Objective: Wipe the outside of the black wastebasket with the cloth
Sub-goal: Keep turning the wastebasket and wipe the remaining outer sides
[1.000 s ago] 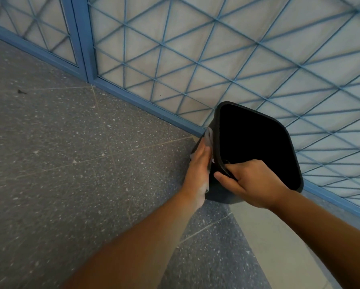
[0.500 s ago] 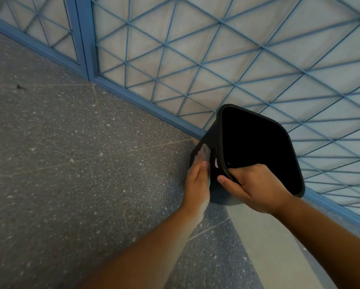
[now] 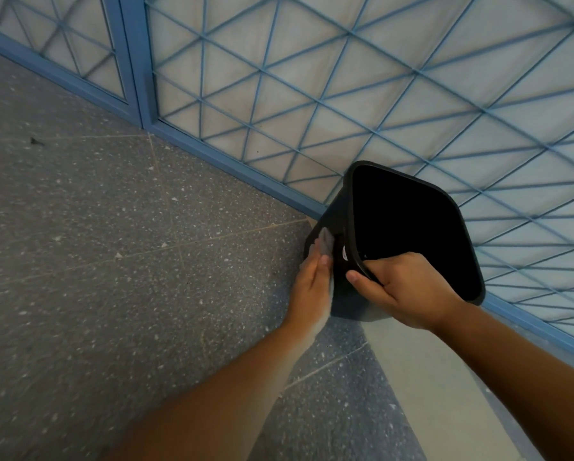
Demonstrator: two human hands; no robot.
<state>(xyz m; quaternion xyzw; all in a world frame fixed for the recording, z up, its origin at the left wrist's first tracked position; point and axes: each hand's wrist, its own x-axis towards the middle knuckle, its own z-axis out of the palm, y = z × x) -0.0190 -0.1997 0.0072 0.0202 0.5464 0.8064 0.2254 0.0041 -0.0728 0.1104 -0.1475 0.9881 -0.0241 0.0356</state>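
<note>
- Right hand (image 3: pixel 408 291) fingers curled over rim of black plastic square wastebasket (image 3: pixel 342 221): light, stiff, likely slick.
- Left hand (image 3: pixel 312 287) fingers straight, pressing soft grey cloth (image 3: pixel 325 241) flat on the outer wall beneath.

Black plastic wastebasket (image 3: pixel 342 224) right of centre; pale grey cloth (image 3: pixel 325 242) against it. Dark grey speckled terrazzo floor (image 3: pixel 112 261) at left. Blue metal lattice grille (image 3: pixel 312 94) over whitish panels, upper frame.

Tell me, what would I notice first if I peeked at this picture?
Probably the black wastebasket, tipped toward the camera at middle right so you look into its dark inside. The right hand grips its near rim, while the left hand presses a pale cloth flat against its outer side. Behind it runs a blue grille of crossing bars above the speckled grey floor.
</note>
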